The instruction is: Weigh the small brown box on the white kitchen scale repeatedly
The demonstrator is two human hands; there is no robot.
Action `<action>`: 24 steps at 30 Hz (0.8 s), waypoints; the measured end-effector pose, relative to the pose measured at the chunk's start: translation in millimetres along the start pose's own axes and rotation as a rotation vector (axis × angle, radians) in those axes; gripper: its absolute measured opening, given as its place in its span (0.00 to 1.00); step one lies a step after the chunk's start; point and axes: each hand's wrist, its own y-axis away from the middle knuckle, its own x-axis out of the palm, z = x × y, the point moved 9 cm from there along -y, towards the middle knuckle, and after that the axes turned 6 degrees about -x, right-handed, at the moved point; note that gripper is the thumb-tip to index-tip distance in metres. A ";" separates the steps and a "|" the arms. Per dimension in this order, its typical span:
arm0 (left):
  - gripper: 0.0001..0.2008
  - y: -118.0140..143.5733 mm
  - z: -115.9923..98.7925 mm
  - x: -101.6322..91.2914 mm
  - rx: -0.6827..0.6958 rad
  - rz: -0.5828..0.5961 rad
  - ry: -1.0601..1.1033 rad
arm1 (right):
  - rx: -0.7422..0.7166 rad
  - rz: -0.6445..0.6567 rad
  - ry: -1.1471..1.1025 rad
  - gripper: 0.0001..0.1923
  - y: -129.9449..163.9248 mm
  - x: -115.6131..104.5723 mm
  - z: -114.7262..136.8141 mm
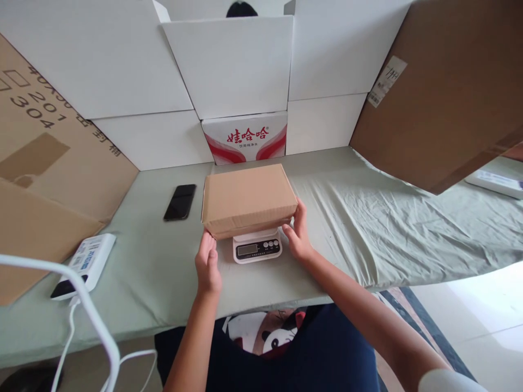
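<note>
A closed brown cardboard box [249, 196] is between my two hands, over a white digital scale [258, 250]. The scale's front panel, with its small display and buttons, shows below the box, while its platform is hidden. My left hand [208, 261] is at the box's near left corner, fingers beneath the edge. At the near right corner, my right hand [298, 234] grips the box, thumb along the front. Whether the box rests on the platform or is held just above it I cannot tell.
A black phone [180, 202] lies left of the box on the green cloth [335, 228]. Farther left is a white power bank [87, 264] with a cable. White boxes [229, 65] and a red-and-white carton [245, 138] stand behind; large cardboard panels [445, 92] flank the right and left.
</note>
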 end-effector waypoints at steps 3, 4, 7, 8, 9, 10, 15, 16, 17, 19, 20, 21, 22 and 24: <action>0.43 0.0 0.3 -0.7 -0.021 -0.019 0.022 | 0.012 -0.003 -0.008 0.35 -1.7 0.5 -2.8; 0.43 -0.3 0.3 -0.6 -0.027 -0.022 0.026 | 0.017 -0.008 -0.012 0.34 -1.8 0.2 -3.7; 0.42 -1.5 -0.7 0.6 -0.036 -0.018 0.026 | 0.033 -0.018 -0.006 0.34 -1.2 -1.0 -5.0; 0.42 -1.9 -1.6 1.5 -0.035 -0.009 0.029 | 0.036 -0.021 -0.002 0.34 -1.1 -1.4 -4.8; 0.42 -2.3 -2.7 2.7 -0.033 0.004 0.031 | 0.038 -0.027 -0.001 0.34 -1.1 -2.2 -4.5; 0.42 -2.5 -4.2 4.3 -0.027 0.021 0.031 | 0.039 -0.036 -0.004 0.34 -1.2 -3.3 -4.2; 0.42 -0.7 -12.9 4.7 0.026 0.032 0.002 | 0.081 -0.102 -0.037 0.36 -2.3 -10.4 -4.5; 0.42 0.3 -13.6 4.7 0.030 0.034 -0.001 | 0.096 -0.098 -0.049 0.36 -2.4 -9.9 -4.6; 0.41 1.4 -14.0 5.8 0.030 0.047 -0.003 | 0.108 -0.083 -0.063 0.36 -2.5 -8.3 -4.1; 0.40 3.2 -17.0 10.7 0.029 0.098 0.000 | 0.115 -0.045 -0.094 0.36 -4.2 -4.0 -1.0; 0.39 3.0 -20.4 13.5 0.031 0.122 0.002 | 0.111 -0.032 -0.107 0.37 -6.4 -2.5 1.4; 0.38 1.2 -25.6 15.8 0.038 0.137 0.005 | 0.100 -0.028 -0.115 0.38 -10.1 -1.9 4.3; 0.38 -2.7 -32.6 17.2 0.051 0.136 0.011 | 0.084 -0.032 -0.115 0.40 -15.5 -2.3 7.4; 0.37 -18.1 -49.3 19.9 0.091 0.120 0.023 | 0.030 -0.051 -0.084 0.43 -31.7 -4.5 13.8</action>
